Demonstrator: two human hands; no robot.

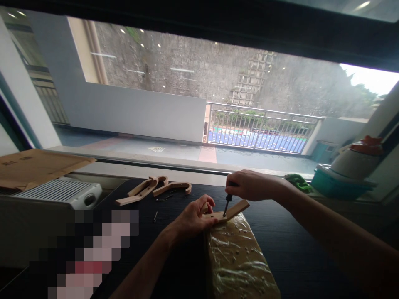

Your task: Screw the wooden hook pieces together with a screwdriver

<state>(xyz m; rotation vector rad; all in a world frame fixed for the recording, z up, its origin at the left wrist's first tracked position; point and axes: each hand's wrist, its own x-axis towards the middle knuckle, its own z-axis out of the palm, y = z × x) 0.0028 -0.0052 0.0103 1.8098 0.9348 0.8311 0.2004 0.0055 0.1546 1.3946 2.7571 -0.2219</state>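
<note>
My right hand point(241, 184) is wrapped round the dark handle of a screwdriver point(228, 202). The shaft points down, its tip at a screw in a bent wooden hook point(237, 209). With my left hand point(199, 214) I grip the curled end of that hook, fingers closed about it. The hook lies across the far end of a block wrapped in brown tape and clear film point(237, 257), whose top is dotted with small holes. To the left, several similar wooden hooks point(172, 187) lie on the dark table, with loose screws point(155, 216) near them.
A large window with a ledge stands beyond the dark table point(293, 253). On the left, a brown envelope point(40, 166) rests over a white appliance point(87, 197). At the right are a green cloth point(298, 182) and a teal container point(341, 182) below a white-and-orange bottle point(358, 160).
</note>
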